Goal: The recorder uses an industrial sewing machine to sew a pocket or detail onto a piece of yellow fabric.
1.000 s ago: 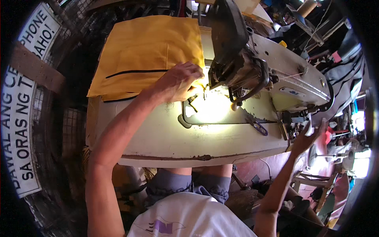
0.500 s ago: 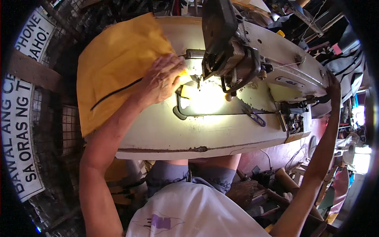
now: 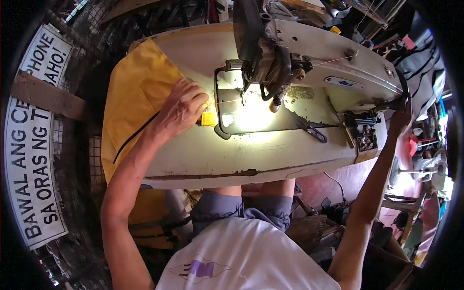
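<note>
My left hand (image 3: 182,107) is closed on the right edge of a yellow fabric piece (image 3: 140,79), which has a black strip (image 3: 135,137) running along it. A small yellow tab (image 3: 209,119) shows beside my fingers. From the fabric edge a thin thread (image 3: 227,102) stretches to the needle area of the sewing machine (image 3: 270,72), where the lamp's glare hides detail. At the far right end of the machine, my right hand (image 3: 402,116) is closed on the dark handwheel (image 3: 402,87), its fingers partly hidden.
A blue-handled thread snipper (image 3: 316,134) and a slim metal tool (image 3: 346,129) lie on the pale machine table (image 3: 203,166). An open compartment (image 3: 366,137) with small parts is at its right. Signs (image 3: 36,179) hang on the left mesh wall; a fan (image 3: 430,169) stands right.
My left hand has drawn the yellow fabric left, away from the needle, and a thread now spans the gap. My right hand stays at the handwheel. The view has shifted slightly.
</note>
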The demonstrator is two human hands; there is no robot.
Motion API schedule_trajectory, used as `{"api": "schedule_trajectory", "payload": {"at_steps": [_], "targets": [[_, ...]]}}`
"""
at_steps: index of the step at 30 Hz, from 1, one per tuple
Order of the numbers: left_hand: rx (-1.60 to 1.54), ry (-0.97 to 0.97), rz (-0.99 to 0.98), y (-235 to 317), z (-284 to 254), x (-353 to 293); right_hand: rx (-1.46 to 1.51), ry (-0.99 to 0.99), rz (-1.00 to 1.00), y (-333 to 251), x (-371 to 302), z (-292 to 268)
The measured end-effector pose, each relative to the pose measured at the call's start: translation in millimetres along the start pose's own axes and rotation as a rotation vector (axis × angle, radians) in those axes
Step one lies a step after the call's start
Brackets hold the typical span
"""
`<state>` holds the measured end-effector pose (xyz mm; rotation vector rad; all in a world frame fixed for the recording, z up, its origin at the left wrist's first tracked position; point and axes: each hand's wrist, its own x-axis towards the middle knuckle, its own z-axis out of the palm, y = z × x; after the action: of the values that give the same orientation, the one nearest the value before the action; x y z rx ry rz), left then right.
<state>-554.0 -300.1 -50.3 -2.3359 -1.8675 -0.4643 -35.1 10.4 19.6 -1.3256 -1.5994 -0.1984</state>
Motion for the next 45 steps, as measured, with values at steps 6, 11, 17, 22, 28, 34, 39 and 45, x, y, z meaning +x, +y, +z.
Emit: {"api": "schedule_trajectory", "payload": {"at_steps": [6, 11, 17, 22, 28, 34, 39, 45], "targets": [[0.129, -0.159, 0.156, 10, 0, 37, 0.13, -0.52, -0.204, -108, -167, -14], [-0.106, -0.087, 0.156, 36, 4, 41, 0.147, -0.69, -0.389, -152, -219, 2], [-0.468, -0.026, 0.016, 51, 20, 54, 0.242, -0.751, -0.353, -193, -215, -4], [-0.58, -0.202, -0.233, 44, 22, 59, 0.591, -0.902, -0.082, -229, -234, 11], [-0.591, -0.221, -0.254, 47, 18, 64, 0.472, -1.179, 0.004, -259, -221, 35], [-0.646, -0.202, -0.265, 47, 20, 64, 0.509, -1.31, 0.099, -264, -223, 49], [-0.624, -0.199, -0.263, 47, 26, 65, 0.499, -1.405, 0.16, -263, -230, 57], [-0.717, -0.204, -0.251, 51, 26, 63, 0.68, -1.292, 0.134, -266, -236, 53]]}}
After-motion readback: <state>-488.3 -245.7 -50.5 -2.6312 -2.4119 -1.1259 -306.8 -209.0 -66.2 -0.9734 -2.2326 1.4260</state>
